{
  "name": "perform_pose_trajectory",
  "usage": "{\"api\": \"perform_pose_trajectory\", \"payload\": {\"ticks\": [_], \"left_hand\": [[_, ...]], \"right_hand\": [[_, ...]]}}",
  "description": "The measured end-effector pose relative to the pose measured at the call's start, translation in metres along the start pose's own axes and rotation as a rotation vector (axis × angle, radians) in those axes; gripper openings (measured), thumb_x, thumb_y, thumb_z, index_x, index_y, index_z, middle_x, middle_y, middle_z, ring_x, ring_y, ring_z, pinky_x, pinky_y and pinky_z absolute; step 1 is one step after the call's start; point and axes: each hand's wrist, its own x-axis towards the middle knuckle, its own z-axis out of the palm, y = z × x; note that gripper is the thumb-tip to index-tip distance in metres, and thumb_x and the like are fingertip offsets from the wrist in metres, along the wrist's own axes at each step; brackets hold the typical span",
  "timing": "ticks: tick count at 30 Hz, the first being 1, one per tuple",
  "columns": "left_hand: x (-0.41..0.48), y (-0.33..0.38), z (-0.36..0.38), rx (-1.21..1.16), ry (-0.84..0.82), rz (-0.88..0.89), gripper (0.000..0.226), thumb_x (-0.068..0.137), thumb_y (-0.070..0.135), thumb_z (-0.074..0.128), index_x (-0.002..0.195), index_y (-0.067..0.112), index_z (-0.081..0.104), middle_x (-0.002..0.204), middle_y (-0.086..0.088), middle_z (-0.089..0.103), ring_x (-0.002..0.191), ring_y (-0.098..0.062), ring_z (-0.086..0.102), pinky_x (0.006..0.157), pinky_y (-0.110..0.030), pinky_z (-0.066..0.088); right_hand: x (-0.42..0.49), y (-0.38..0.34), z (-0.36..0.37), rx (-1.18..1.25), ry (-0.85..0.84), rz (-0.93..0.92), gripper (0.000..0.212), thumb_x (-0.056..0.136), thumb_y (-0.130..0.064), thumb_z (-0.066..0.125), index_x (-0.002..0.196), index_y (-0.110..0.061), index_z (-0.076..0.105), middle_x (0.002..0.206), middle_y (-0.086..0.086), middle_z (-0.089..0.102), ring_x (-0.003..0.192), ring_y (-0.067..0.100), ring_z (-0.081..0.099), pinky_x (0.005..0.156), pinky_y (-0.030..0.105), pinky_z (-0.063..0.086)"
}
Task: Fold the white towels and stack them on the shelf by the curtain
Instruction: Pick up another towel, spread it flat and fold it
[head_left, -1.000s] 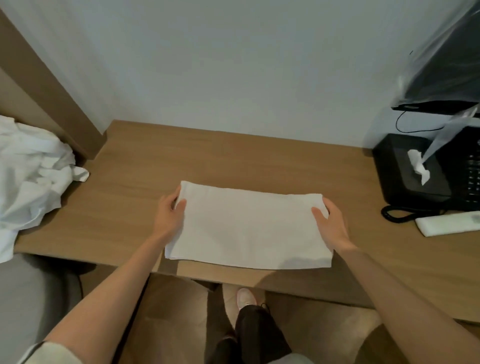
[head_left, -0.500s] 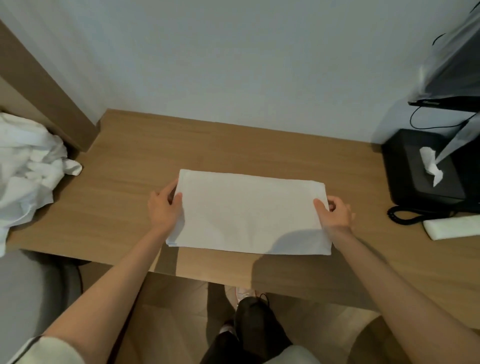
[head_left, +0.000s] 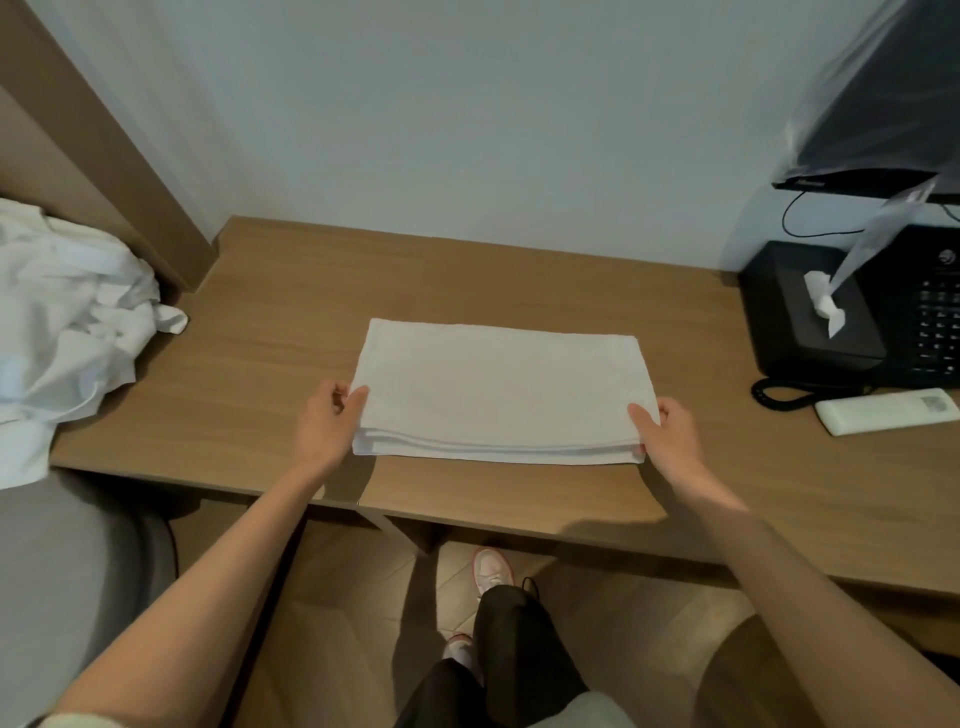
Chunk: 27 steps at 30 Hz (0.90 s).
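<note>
Your left hand (head_left: 324, 428) and right hand (head_left: 670, 434) pinch the folded towel's (head_left: 498, 389) two ends — fingers clamped on it — tissue box (head_left: 810, 312) off to its right.

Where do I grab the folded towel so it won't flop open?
Take the folded towel by its short ends, left hand from the left, right hand from the right, thumbs on top. It's flat, wide and layered, so both ends likely need support.

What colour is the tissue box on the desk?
The tissue box is black, with a white tissue poking out; the head view shows it.
</note>
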Motion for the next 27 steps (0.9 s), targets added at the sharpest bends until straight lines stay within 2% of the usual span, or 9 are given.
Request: {"api": "perform_pose_trajectory", "payload": {"ticks": [4,8,10,13,15,18,20,25,27], "left_hand": [[0.004,0.011,-0.001,-0.064,0.021,-0.026,0.023,0.096,0.036,0.048,0.094,0.013,0.048,0.083,-0.001,0.051,0.073,-0.016,0.049,0.064,-0.035,0.048],[-0.004,0.001,0.006,0.006,-0.004,-0.041,0.024,0.097,0.034,0.048,0.093,0.010,0.048,0.078,0.001,0.047,0.068,-0.011,0.044,0.058,-0.021,0.039],[-0.009,-0.006,0.010,0.047,-0.019,-0.041,0.024,0.097,0.033,0.048,0.091,0.010,0.047,0.075,0.002,0.046,0.066,-0.010,0.042,0.057,-0.020,0.036],[-0.012,-0.011,0.011,0.041,-0.016,-0.051,0.023,0.097,0.032,0.048,0.092,0.010,0.047,0.074,0.003,0.045,0.064,-0.008,0.041,0.056,-0.020,0.035],[-0.011,-0.011,0.011,0.027,-0.015,-0.051,0.022,0.097,0.032,0.048,0.093,0.010,0.047,0.075,0.003,0.045,0.065,-0.007,0.041,0.056,-0.019,0.035],[-0.011,-0.012,0.009,0.016,-0.024,-0.040,0.020,0.098,0.032,0.048,0.096,0.011,0.047,0.077,0.003,0.047,0.067,-0.007,0.043,0.057,-0.018,0.035],[-0.011,-0.014,0.008,0.000,-0.034,-0.042,0.019,0.098,0.032,0.047,0.100,0.013,0.045,0.083,0.003,0.049,0.070,-0.005,0.044,0.059,-0.017,0.036],[-0.014,-0.020,0.009,0.075,-0.090,0.003,0.026,0.099,0.030,0.043,0.113,0.008,0.047,0.098,-0.004,0.054,0.077,-0.007,0.049,0.060,-0.017,0.037],[-0.014,-0.021,0.010,0.102,-0.120,0.008,0.030,0.100,0.028,0.042,0.120,0.006,0.046,0.100,-0.003,0.055,0.079,-0.008,0.051,0.060,-0.017,0.037]], "right_hand": [[0.013,-0.022,-0.003,0.080,0.137,0.001,0.021,0.097,-0.028,0.049,0.108,-0.010,0.051,0.090,0.000,0.056,0.071,0.013,0.055,0.060,0.029,0.043],[0.013,-0.007,0.005,0.006,0.116,0.057,0.029,0.098,-0.028,0.048,0.116,-0.005,0.050,0.105,0.005,0.053,0.094,0.021,0.051,0.080,0.036,0.045],[0.006,0.006,0.010,-0.031,0.116,0.071,0.027,0.098,-0.028,0.048,0.115,-0.007,0.048,0.106,0.006,0.052,0.092,0.019,0.051,0.076,0.034,0.047],[-0.004,0.012,0.012,-0.087,0.185,-0.049,0.018,0.098,-0.023,0.049,0.110,-0.016,0.039,0.096,-0.002,0.048,0.075,0.007,0.048,0.057,0.023,0.036],[-0.010,0.011,0.012,-0.100,0.204,-0.122,0.022,0.098,-0.020,0.048,0.116,-0.017,0.035,0.091,-0.005,0.045,0.070,0.005,0.048,0.055,0.024,0.038],[-0.019,0.011,0.013,-0.126,0.186,-0.174,0.027,0.099,-0.017,0.045,0.121,-0.018,0.029,0.088,-0.001,0.051,0.066,0.013,0.055,0.052,0.031,0.045],[-0.022,0.013,0.014,-0.133,0.171,-0.181,0.027,0.100,-0.015,0.042,0.121,-0.020,0.025,0.086,0.005,0.053,0.061,0.020,0.056,0.046,0.029,0.041],[-0.017,0.019,0.017,-0.231,0.101,-0.152,0.024,0.101,-0.018,0.035,0.123,-0.024,0.025,0.077,0.006,0.053,0.058,0.020,0.050,0.048,0.029,0.036],[-0.014,0.022,0.020,-0.306,0.062,-0.174,0.023,0.101,-0.015,0.034,0.123,-0.021,0.033,0.089,0.004,0.053,0.070,0.017,0.051,0.055,0.028,0.037]]}}
